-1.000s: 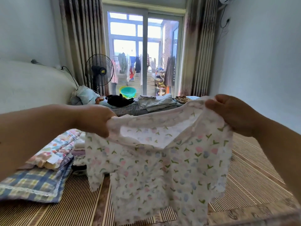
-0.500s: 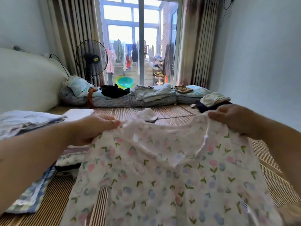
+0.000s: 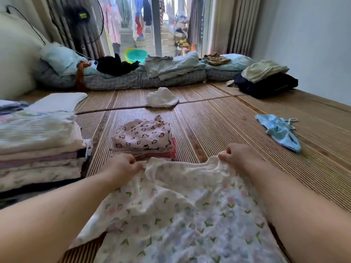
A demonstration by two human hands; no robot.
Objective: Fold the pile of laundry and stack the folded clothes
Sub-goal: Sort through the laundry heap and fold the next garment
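A white top with a small flower print [image 3: 176, 215] lies spread on the bamboo mat [image 3: 218, 130] in front of me, neckline away from me. My left hand [image 3: 121, 168] pinches its left shoulder and my right hand [image 3: 237, 156] pinches its right shoulder. Just beyond the neckline stands a small folded stack topped by a pink heart-print garment [image 3: 142, 137]. A taller stack of folded clothes [image 3: 38, 149] sits at the left.
A crumpled light blue garment [image 3: 279, 130] lies on the mat at the right and a white one [image 3: 162, 97] further back. Bedding and a dark pile with a cream garment [image 3: 266, 78] line the far edge by the glass door. A fan [image 3: 79, 18] stands at the back left.
The floral top was held up in the air; both hands have lowered it onto the mat, still holding its shoulders. My view has tilted down toward the mat.
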